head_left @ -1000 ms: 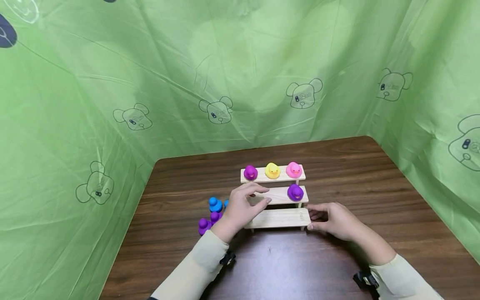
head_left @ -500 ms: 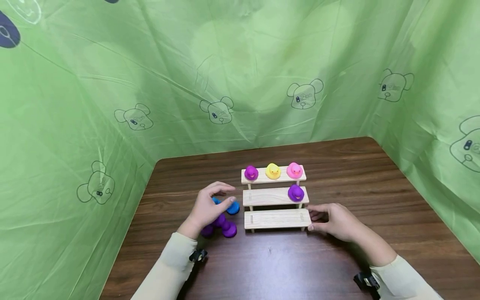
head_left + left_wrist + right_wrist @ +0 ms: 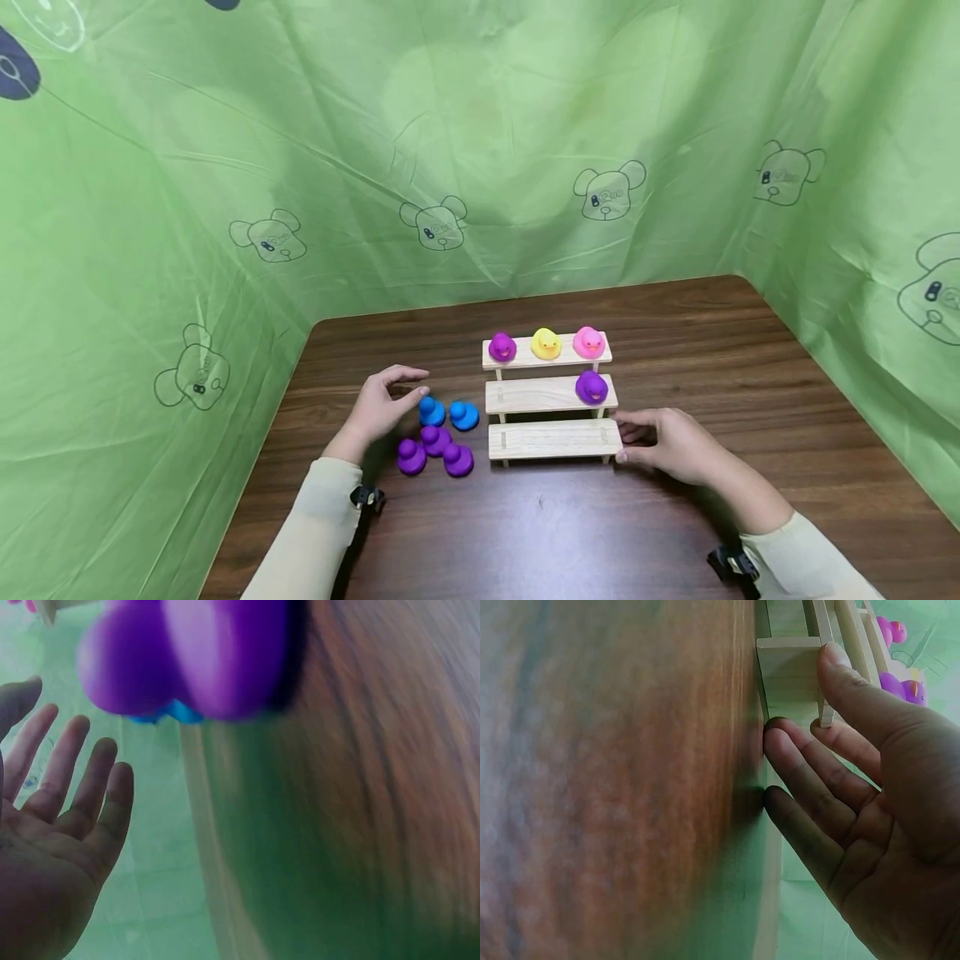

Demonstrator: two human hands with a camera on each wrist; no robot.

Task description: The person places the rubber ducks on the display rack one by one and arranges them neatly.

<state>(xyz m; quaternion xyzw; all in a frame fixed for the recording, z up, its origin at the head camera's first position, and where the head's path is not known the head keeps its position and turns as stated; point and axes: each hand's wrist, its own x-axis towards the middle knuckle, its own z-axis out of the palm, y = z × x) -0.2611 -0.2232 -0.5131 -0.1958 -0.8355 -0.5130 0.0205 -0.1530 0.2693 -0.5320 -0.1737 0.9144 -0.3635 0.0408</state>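
Left grip (image 3: 377, 408) spread, right grip (image 3: 667, 446) pinching rack (image 3: 555, 440); left wrist view crops purple duck (image 3: 232, 660)

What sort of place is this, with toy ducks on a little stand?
Probably a small makeshift recording booth: green cloth printed with cartoon faces hangs behind and beside a brown table, and black wrist-worn devices suggest filming.

creased green curtain (image 3: 517, 108), cartoon animal heads (image 3: 441, 227); brown wood-grain table (image 3: 690, 342) before it

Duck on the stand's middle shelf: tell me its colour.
Purple. The duck shows best in the head view.
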